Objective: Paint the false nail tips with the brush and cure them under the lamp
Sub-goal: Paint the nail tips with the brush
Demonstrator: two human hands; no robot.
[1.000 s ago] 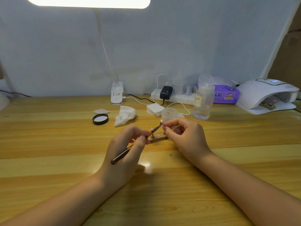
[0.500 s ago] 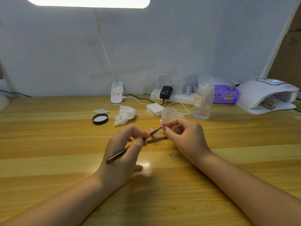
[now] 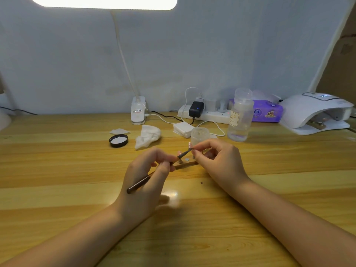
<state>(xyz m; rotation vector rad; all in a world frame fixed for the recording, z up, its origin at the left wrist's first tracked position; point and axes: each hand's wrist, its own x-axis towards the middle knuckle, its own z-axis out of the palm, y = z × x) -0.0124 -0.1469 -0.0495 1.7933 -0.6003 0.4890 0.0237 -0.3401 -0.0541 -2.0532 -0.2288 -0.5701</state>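
Centre of the wooden table (image 3: 57, 170), nail tip: a small pale tip (image 3: 193, 149) is pinched between the thumb and forefinger of the right hand (image 3: 219, 162), held just above the wooden strip.
Brush: a dark-handled brush (image 3: 154, 175) runs from 7 o'clock up to 1 o'clock; its bristle end meets the pinched tip.
Left hand: the left hand (image 3: 146, 182) has its fingers curled round the brush near the ferrule in a pen grip, and the handle's butt sticks out past the palm at 7 o'clock.
Right hand: thumb and forefinger are closed on the tip, the other fingers loosely bent behind them.
Wooden strip: a low holder strip (image 3: 185, 165) lies on the table between the two hands, carrying small metal studs; two pinkish tips (image 3: 179, 152) stand on it just at 9 o'clock of the pinched one.
Jar: a small clear jar (image 3: 199, 134) stands just at 12 o'clock of the hands.
Black lid: a black lid (image 3: 118, 140) lies open side up at 10 o'clock, with a crumpled wipe (image 3: 147, 138) beside it.
Bottle: a clear pump bottle (image 3: 239, 117) stands at 1 o'clock.
Curing lamp: a white nail lamp (image 3: 316, 112) sits at 2 o'clock near the table's far edge, well apart from the hands.
Power strip: a white power strip (image 3: 206, 115) lies along the wall at 12 o'clock.
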